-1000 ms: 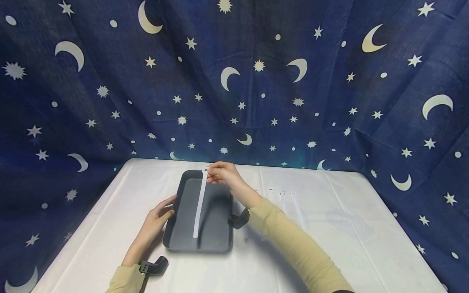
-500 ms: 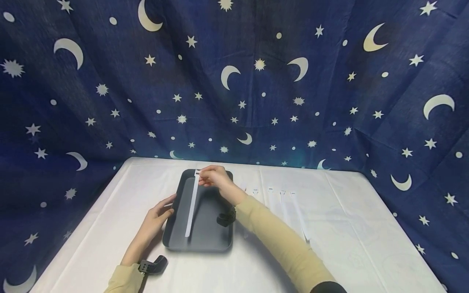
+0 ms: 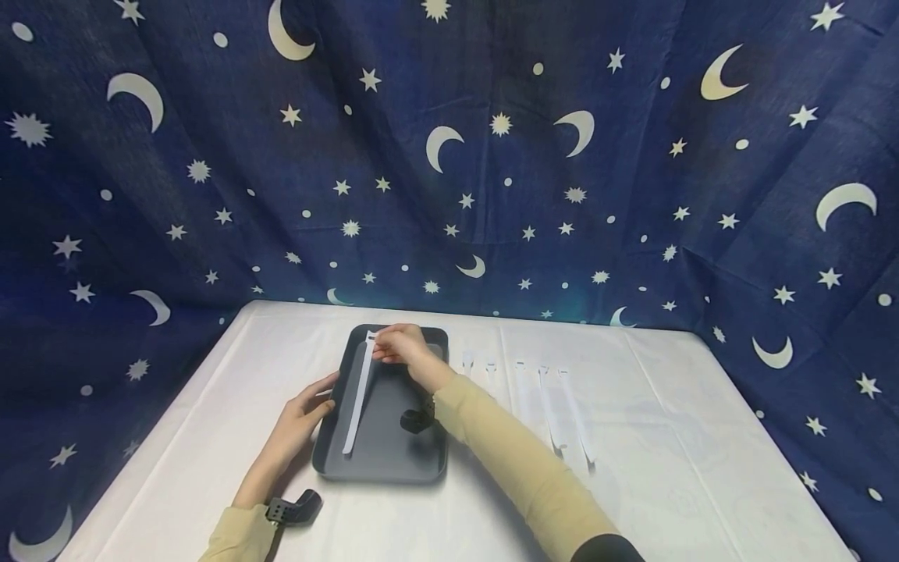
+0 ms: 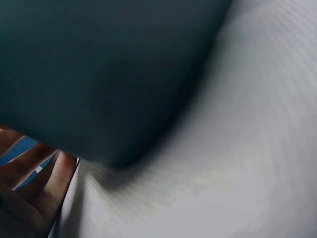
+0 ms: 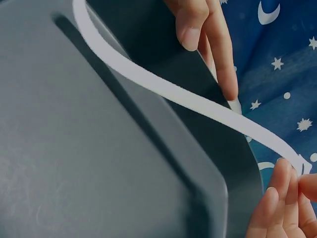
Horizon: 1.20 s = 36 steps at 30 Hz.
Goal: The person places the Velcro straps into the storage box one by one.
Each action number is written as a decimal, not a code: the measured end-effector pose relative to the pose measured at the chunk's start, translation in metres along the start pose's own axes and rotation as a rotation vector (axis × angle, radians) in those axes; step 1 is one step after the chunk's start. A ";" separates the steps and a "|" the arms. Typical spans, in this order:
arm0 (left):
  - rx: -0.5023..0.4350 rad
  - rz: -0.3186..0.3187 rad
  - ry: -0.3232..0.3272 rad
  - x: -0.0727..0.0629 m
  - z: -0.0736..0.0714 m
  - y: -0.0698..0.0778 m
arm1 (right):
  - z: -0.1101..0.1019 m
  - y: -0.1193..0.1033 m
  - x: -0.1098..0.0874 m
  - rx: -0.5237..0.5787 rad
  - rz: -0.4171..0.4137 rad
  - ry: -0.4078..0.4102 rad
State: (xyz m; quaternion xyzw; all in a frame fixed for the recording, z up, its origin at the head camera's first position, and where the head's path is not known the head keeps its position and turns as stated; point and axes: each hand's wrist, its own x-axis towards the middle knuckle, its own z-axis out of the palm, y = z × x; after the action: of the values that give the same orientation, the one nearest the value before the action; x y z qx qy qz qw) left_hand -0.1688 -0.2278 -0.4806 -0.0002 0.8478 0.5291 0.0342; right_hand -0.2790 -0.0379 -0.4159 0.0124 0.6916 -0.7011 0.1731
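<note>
A white hook-and-loop cable tie (image 3: 359, 398) with a slotted head hangs over the left part of a dark grey tray (image 3: 379, 468). My right hand (image 3: 406, 347) pinches it by the head end, near the tray's far side. In the right wrist view, the cable tie (image 5: 168, 89) curves across the tray, and the right fingertips (image 5: 282, 173) hold its end. My left hand (image 3: 298, 417) holds the tray's left wall, thumb at the rim. Under the tray's edge in the left wrist view, some of the left fingers (image 4: 54, 183) show; the rest are hidden.
Several similar white cable ties (image 3: 576, 414) lie in a row on the white tablecloth (image 3: 674, 437), right of the tray, partly behind the right sleeve (image 3: 520, 460). A blue curtain (image 3: 393, 156) with moons and stars hangs behind the table.
My right hand has moved left and slightly nearer, lowering the cable tie toward the tray's left side. The left hand stays on the tray. More ties on the cloth have come into sight.
</note>
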 end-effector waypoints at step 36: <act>-0.020 0.029 0.010 0.001 -0.001 0.000 | 0.024 0.030 0.009 -0.110 -0.013 0.065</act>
State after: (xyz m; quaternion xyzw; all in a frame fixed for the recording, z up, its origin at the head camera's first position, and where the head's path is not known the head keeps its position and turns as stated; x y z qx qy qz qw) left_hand -0.1694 -0.2285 -0.4806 0.0092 0.8425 0.5382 0.0222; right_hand -0.2744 -0.0633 -0.4461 0.0211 0.7345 -0.6623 0.1465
